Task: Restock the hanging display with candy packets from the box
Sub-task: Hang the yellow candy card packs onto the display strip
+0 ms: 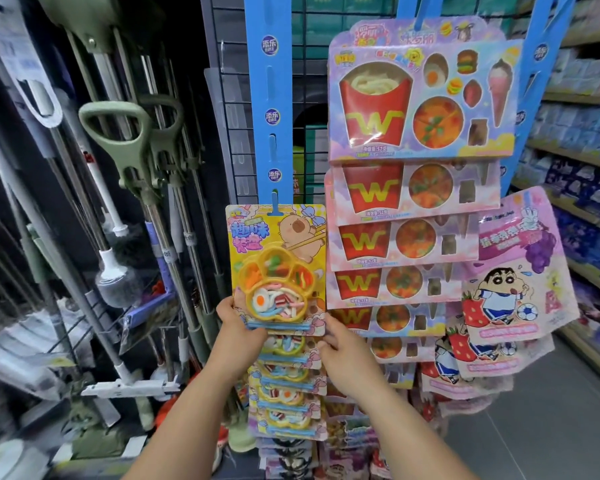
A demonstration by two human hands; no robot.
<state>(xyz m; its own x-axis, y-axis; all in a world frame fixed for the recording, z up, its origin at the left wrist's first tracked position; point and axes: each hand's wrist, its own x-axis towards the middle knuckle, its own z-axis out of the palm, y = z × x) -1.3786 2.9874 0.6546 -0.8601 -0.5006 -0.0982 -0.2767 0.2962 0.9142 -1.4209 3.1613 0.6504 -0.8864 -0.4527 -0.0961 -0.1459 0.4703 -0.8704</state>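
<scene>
Left hand [238, 320] is clamped on the lower left corner of the yellow cardboard candy packet with the cartoon capybara and paw-shaped clear tray [276, 265], thumb on the front and fingers tucked out of sight behind. Right hand [343, 344] pinches the lower right corner, its fingertips partly hidden by the card. The packet is upright against the blue plastic hanging strip [272, 116], and a blue tab pokes through its top slot, though whether it is fully seated is hard to tell. Below, a column of matching yellow packets [284, 379] overlaps down the strip, each mostly covered by the one above. Just right hang pink cards of red fry-box candy [420, 98], the lower ones cut off by their neighbours. Further right, a pink pouch with a cartoon boy [513, 271]. Far left, blurred grey-green mop handles [125, 150].
</scene>
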